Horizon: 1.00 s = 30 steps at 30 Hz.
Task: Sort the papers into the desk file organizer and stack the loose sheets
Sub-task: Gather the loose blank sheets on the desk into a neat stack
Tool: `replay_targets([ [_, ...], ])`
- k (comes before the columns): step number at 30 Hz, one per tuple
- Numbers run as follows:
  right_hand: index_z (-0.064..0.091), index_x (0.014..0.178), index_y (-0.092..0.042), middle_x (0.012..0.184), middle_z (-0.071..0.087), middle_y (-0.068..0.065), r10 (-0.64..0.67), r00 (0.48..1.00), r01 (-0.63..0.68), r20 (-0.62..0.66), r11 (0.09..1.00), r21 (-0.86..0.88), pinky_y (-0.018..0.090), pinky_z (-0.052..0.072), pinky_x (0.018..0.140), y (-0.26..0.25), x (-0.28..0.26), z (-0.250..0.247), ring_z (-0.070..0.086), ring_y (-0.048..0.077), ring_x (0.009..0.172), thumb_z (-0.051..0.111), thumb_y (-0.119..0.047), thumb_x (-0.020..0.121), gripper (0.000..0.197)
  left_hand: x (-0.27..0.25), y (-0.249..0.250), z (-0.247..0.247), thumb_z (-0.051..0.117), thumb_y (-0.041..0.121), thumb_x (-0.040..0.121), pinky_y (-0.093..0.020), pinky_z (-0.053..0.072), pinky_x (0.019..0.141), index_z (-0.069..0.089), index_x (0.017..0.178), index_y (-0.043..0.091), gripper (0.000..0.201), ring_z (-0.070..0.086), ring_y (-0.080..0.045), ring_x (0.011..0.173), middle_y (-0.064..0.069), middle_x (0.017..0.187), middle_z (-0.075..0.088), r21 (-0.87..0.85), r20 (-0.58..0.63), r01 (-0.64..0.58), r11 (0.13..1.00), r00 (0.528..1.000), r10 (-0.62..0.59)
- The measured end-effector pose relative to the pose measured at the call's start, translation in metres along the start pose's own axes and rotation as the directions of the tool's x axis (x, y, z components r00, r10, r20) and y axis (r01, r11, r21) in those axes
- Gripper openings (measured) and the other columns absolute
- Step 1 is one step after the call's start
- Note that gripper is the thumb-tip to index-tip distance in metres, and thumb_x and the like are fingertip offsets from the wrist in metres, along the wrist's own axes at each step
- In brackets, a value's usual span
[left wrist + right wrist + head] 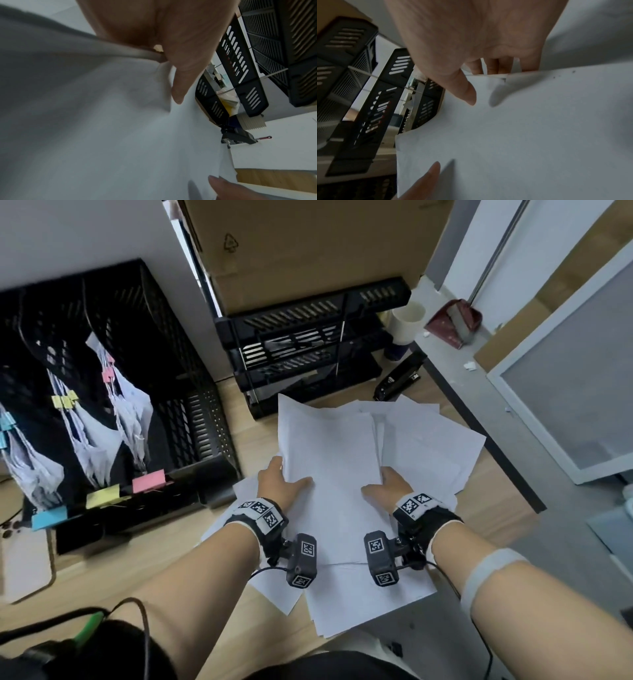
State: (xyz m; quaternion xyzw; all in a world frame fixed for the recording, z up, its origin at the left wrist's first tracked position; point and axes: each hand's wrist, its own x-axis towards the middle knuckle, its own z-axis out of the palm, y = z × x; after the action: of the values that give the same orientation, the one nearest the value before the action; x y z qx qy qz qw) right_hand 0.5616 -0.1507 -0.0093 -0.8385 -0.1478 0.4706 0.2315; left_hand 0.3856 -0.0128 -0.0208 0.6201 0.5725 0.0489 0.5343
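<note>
I hold a bundle of white sheets (332, 453) over the wooden desk. My left hand (291, 474) grips its left edge, thumb on top and fingers underneath. My right hand (376, 482) grips the right edge the same way. In the left wrist view the thumb (178, 93) presses on the paper (120, 135). In the right wrist view the thumb (467, 94) lies on the sheets (522, 135) and the fingers curl below. More loose sheets (442, 440) lie fanned under and around the bundle. The black upright file organizer (191, 405) at the left holds paper bundles with blue, yellow and pink clips.
Black stacked letter trays (308, 337) stand behind the sheets, under a cardboard box (308, 244). A black stapler (400, 378) and a white cup (407, 320) sit at the back right near the desk's edge. A phone (24, 563) lies at the far left.
</note>
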Motion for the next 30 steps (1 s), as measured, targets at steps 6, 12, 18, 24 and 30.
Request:
replay_targets([
  [6, 0.045, 0.131, -0.013, 0.122, 0.058, 0.007, 0.005, 0.996, -0.010, 0.088, 0.998, 0.065, 0.033, 0.052, 0.087, 0.000, -0.015, 0.008, 0.059, 0.026, 0.108, 0.052, -0.007, 0.081, 0.051, -0.009, 0.007, -0.014, 0.072, 0.013, 0.087, -0.030, 0.051, 0.081, 0.061, 0.123, 0.013, 0.038, 0.065, -0.025, 0.094, -0.005, 0.109, 0.068, -0.021, 0.047, -0.066, 0.998, 0.997, 0.067],
  [12, 0.057, 0.115, -0.012, 0.110, 0.064, 0.007, -0.045, 0.998, 0.037, 0.032, 0.975, 0.221, 0.031, 0.054, 0.079, -0.003, -0.029, 0.012, 0.063, 0.026, 0.096, 0.050, -0.002, 0.071, 0.045, -0.021, 0.006, -0.044, 0.071, 0.012, 0.088, -0.035, 0.057, 0.082, 0.068, 0.115, 0.012, 0.027, 0.070, -0.028, 0.092, -0.009, 0.103, 0.073, -0.090, 0.046, -0.132, 0.987, 0.990, 0.137],
  [18, 0.065, 0.093, -0.022, 0.098, 0.072, 0.005, -0.095, 0.995, 0.098, -0.027, 0.905, 0.413, 0.048, 0.054, 0.093, -0.002, -0.036, 0.024, 0.067, 0.030, 0.095, 0.057, -0.015, 0.055, 0.040, -0.037, 0.011, -0.076, 0.082, 0.027, 0.069, -0.053, 0.059, 0.088, 0.075, 0.103, 0.014, 0.037, 0.075, -0.033, 0.095, -0.008, 0.100, 0.079, -0.206, 0.101, -0.176, 0.963, 0.975, 0.200],
  [24, 0.043, 0.116, -0.027, 0.124, 0.058, 0.006, -0.143, 0.982, 0.191, -0.127, 0.772, 0.606, 0.049, 0.053, 0.089, -0.026, -0.064, 0.016, 0.061, 0.031, 0.107, 0.065, -0.012, 0.069, 0.054, -0.055, 0.026, -0.102, 0.073, -0.003, 0.084, -0.044, 0.060, 0.085, 0.070, 0.109, 0.008, 0.027, 0.072, -0.035, 0.097, -0.015, 0.107, 0.076, -0.360, 0.165, -0.213, 0.908, 0.944, 0.287],
  [30, 0.060, 0.092, -0.017, 0.079, 0.065, -0.004, -0.285, 0.938, 0.346, -0.197, 0.740, 0.576, 0.037, 0.051, 0.079, -0.053, -0.104, 0.004, 0.061, 0.022, 0.085, 0.065, 0.001, 0.083, 0.021, -0.075, 0.036, -0.122, 0.083, 0.005, 0.073, -0.050, 0.058, 0.087, 0.068, 0.117, 0.004, 0.046, 0.070, -0.041, 0.104, -0.021, 0.112, 0.074, -0.421, 0.242, -0.258, 0.870, 0.892, 0.381],
])
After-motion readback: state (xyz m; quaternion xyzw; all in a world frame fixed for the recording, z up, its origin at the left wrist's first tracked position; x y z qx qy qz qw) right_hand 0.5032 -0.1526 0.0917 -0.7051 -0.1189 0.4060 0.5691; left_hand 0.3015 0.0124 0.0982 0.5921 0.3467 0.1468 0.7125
